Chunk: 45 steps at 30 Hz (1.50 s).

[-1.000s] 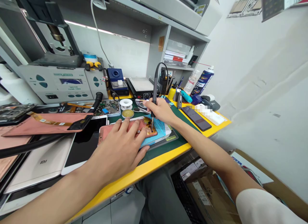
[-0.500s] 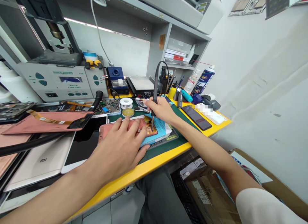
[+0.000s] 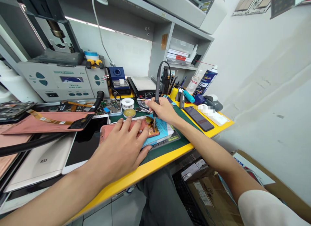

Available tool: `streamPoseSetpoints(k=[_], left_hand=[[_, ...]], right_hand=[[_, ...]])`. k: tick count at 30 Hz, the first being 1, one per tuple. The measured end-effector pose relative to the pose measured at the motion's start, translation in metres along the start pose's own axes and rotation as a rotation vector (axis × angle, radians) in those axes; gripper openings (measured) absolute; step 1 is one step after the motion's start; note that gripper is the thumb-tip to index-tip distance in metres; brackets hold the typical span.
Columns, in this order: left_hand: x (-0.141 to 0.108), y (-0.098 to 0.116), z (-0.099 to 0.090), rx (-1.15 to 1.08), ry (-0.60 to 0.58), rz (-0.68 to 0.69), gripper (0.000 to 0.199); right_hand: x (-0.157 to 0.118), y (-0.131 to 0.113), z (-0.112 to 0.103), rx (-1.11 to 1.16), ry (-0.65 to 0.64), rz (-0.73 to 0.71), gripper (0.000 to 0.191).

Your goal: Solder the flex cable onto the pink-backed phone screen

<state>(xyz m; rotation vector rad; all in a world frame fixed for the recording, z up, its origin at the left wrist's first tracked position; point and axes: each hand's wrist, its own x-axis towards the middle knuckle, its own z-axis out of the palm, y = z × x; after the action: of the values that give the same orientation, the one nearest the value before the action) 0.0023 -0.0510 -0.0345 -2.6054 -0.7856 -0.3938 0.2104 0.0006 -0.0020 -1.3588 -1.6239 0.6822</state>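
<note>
The person's left hand lies spread across a rose-gold phone housing, its grip released, while the right hand keeps a clenched grip on a soldering iron, tip touching the housing's gold-coloured end. The housing rests on a blue sheet mid-counter, with a solder spool and round tin just behind.

Right hand gripping a soldering iron over a pink phone housing, left hand spread across it.
</note>
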Motion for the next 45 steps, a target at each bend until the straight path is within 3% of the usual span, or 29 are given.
streamPoseSetpoints(k=[45], left_hand=[[0.0026, 0.0006, -0.0007, 0.001, -0.025, -0.005, 0.053]], right_hand=[[0.0008, 0.0003, 0.0011, 0.053, 0.001, -0.003, 0.040]])
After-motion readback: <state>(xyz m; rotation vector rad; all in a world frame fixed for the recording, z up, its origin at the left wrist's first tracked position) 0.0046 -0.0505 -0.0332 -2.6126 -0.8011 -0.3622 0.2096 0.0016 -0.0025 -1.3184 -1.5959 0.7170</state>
